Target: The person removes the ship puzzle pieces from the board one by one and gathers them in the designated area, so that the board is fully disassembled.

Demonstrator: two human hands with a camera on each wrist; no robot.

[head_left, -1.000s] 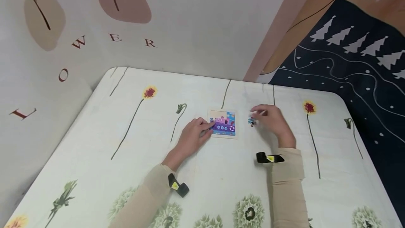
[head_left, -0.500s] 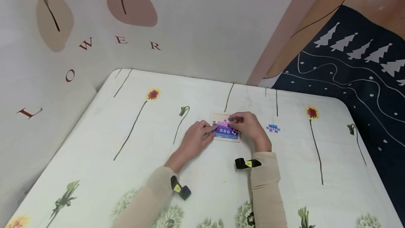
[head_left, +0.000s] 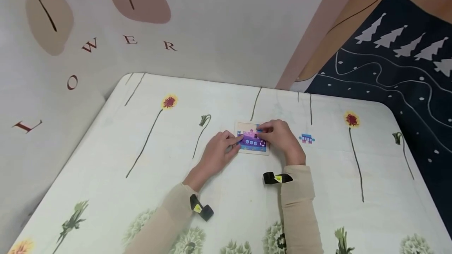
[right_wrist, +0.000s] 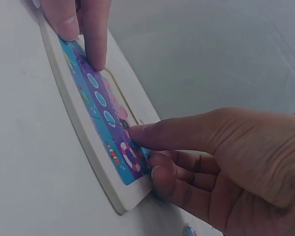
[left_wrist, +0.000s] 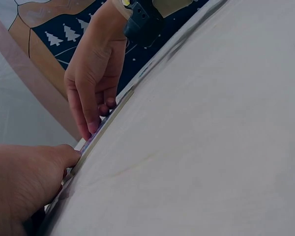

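Left hand (head_left: pixel 217 150): fingers straightish, pressing the puzzle (head_left: pixel 252 142)
Right hand (head_left: pixel 282 139): fingers nearly closed, pinching its side
Loose piece (head_left: pixel 307 138): sloppy backswing — could get knocked away

Puzzle board (right_wrist: pixel 88 137), loose piece (head_left: pixel 307 138) on flowered tabletop (head_left: pixel 240 191)

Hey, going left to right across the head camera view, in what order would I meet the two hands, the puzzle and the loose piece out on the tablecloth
Left hand, puzzle, right hand, loose piece.
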